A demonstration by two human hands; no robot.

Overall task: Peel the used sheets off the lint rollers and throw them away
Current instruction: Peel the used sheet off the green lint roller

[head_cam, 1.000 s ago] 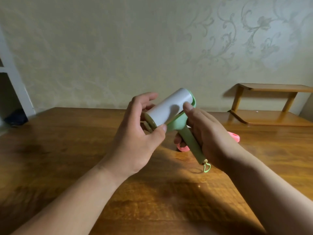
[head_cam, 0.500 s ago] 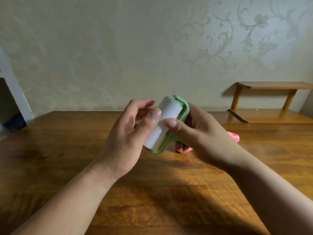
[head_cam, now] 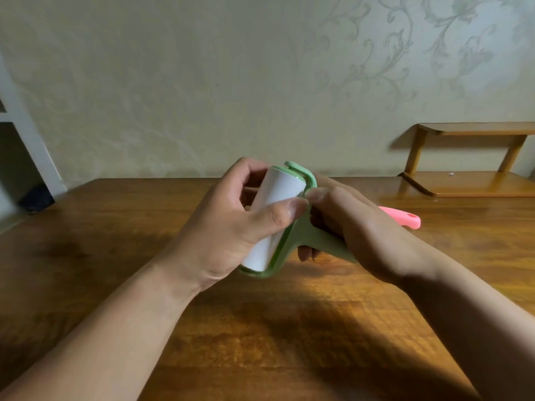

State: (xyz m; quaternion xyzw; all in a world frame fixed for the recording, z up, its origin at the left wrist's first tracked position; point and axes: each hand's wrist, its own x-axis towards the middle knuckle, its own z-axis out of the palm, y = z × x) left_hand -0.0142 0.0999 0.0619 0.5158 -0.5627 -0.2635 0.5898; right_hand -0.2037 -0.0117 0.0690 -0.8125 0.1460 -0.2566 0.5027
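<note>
I hold a green lint roller [head_cam: 292, 244] with a white sheet roll [head_cam: 279, 192] above the wooden table [head_cam: 115, 241]. My left hand [head_cam: 231, 227] is wrapped round the white roll, thumb across its front. My right hand [head_cam: 356, 227] grips the green handle, and its thumb tip rests at the roll's right edge beside my left thumb. A pink lint roller [head_cam: 405, 217] lies on the table behind my right hand, mostly hidden; only its handle end shows.
A small wooden two-tier shelf [head_cam: 474, 160] stands on the table at the back right against the patterned wall. A white frame and a dark gap are at the far left.
The roller has turned from lying across to standing steeply, handle now pointing right. My left thumb slid onto the roll's front and my right thumb came to the roll's edge.
</note>
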